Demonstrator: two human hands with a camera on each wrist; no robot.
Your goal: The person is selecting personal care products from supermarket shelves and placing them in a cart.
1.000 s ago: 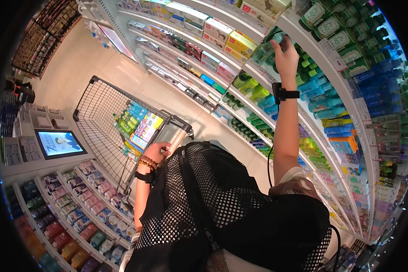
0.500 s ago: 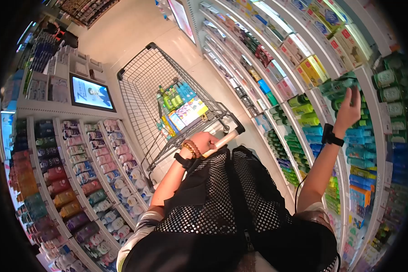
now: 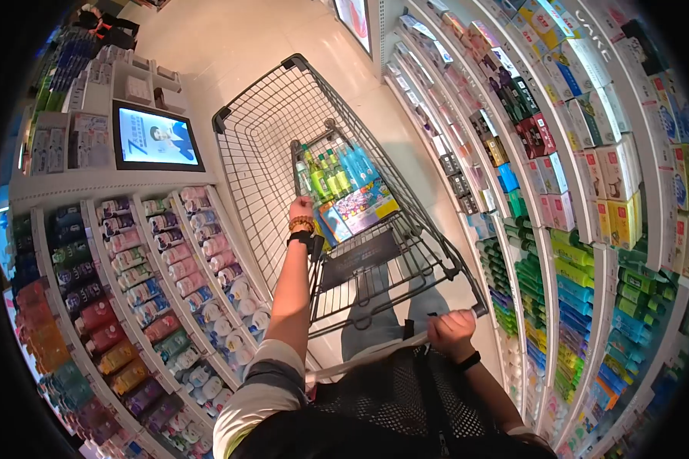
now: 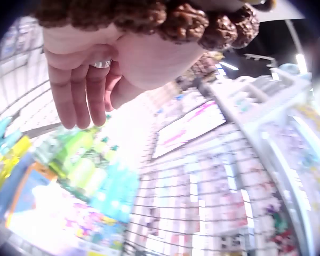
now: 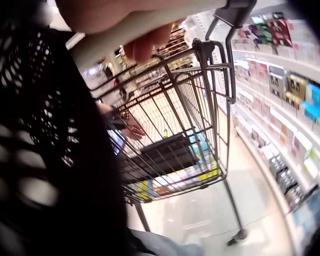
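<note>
My left hand (image 3: 302, 207) reaches over the shopping cart (image 3: 241, 145), beside a pale clear bottle (image 3: 304, 182). In the left wrist view its fingers (image 4: 80, 96) hang loosely extended with nothing in them. Close by in the cart stand green bottles (image 3: 331, 180) and blue bottles (image 3: 356, 162). A colourful flat box (image 3: 360, 214) lies in front of these bottles. With my right hand (image 3: 452, 333) I grip the pale cart handle (image 5: 117, 40) near its right end.
Shelves of boxes (image 3: 612, 176) and bottles (image 3: 582, 291) line the right side. On the left are racks of pouches (image 3: 180, 268) below a lit screen (image 3: 158, 138). Tiled floor (image 3: 207, 46) stretches ahead of the cart.
My right hand has come down from the bottle shelf to the cart handle. My left hand has left the handle and moved forward over the cart. The view has turned toward the cart.
</note>
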